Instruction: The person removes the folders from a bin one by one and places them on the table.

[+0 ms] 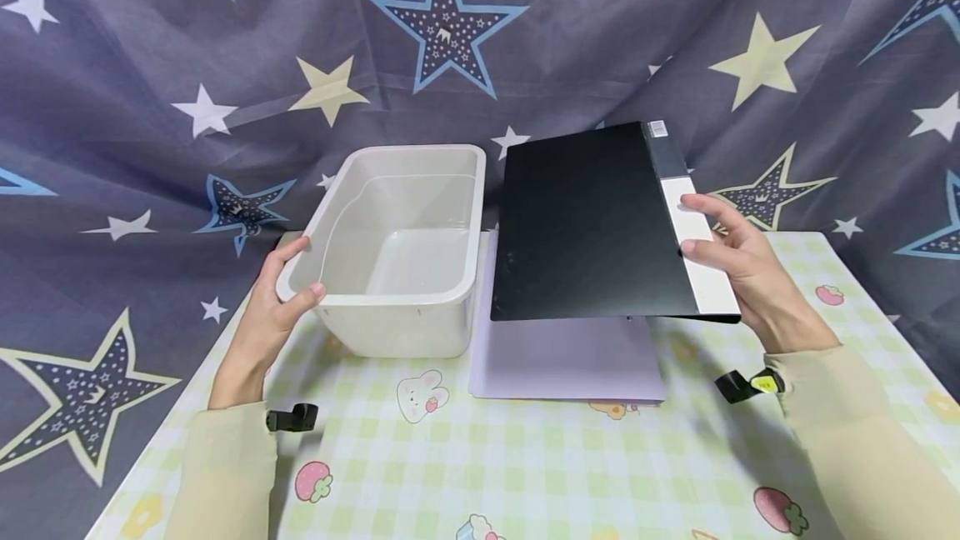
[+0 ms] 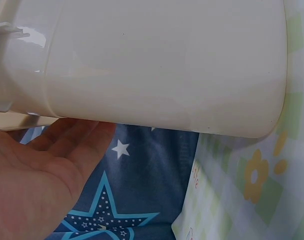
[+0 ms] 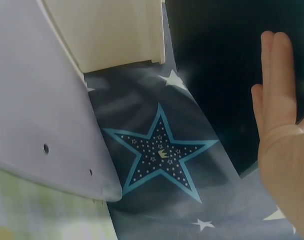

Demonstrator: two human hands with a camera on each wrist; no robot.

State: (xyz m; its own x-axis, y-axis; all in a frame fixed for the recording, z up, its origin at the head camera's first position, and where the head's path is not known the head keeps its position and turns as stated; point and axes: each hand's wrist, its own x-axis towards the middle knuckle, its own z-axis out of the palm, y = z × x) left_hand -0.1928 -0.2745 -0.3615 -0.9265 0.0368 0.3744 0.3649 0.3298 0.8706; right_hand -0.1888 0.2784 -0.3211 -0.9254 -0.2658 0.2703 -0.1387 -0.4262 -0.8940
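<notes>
A white plastic bin (image 1: 397,248) stands empty on the table, left of centre. My left hand (image 1: 296,273) grips its near left corner, thumb over the rim and palm (image 2: 36,175) under the lip of the bin (image 2: 157,65). My right hand (image 1: 731,257) holds a black folder (image 1: 592,223) with a white spine, tilted up above the table. The thumb lies on the spine and straight fingers (image 3: 277,85) press the folder's dark underside (image 3: 222,65). Below it a lavender folder (image 1: 566,357) lies flat beside the bin.
The table (image 1: 450,457) has a green checked cloth with cartoon prints. A dark blue star-patterned cloth (image 1: 187,65) hangs close behind and drapes down both sides. The lavender folder (image 3: 36,110) overhangs the table's far edge next to the bin (image 3: 111,30).
</notes>
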